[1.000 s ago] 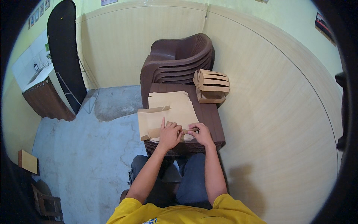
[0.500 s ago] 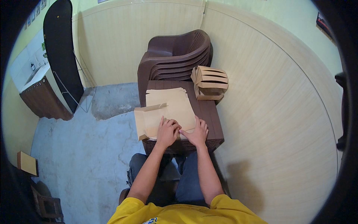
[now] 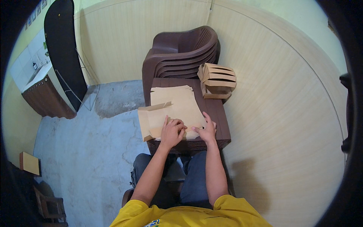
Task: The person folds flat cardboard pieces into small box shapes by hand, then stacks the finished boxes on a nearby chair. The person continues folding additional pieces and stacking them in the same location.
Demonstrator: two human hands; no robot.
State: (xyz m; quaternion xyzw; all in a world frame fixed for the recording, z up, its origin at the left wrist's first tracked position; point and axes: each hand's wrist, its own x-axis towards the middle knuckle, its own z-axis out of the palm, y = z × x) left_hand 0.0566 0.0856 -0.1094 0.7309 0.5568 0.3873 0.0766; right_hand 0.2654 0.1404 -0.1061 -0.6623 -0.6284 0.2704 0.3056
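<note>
A tan cardboard box blank [image 3: 157, 118], partly folded, lies over a stack of flat cardboard sheets [image 3: 176, 94] on a brown woven-look table. Flaps stand up along its far and left sides. My left hand [image 3: 172, 132] rests on its near part, index finger stretched forward and the other fingers bent against the board. At the near right corner is my right hand [image 3: 208, 131], its thumb reaching left over the cardboard and its index finger extended forward, apart from the thumb. The undersides of both hands are hidden.
Stacked brown plastic chairs [image 3: 181, 56] stand behind the table [image 3: 217, 117]. On its far right sit folded cardboard boxes [image 3: 218, 81], close to the panelled wall. A tall black board [image 3: 64, 53] leans near a sink cabinet [image 3: 49, 94] at the left.
My right hand has moved right, away from my left fingers, toward the cardboard's right edge. My left hand stays on the board. The whole view has shifted slightly.
</note>
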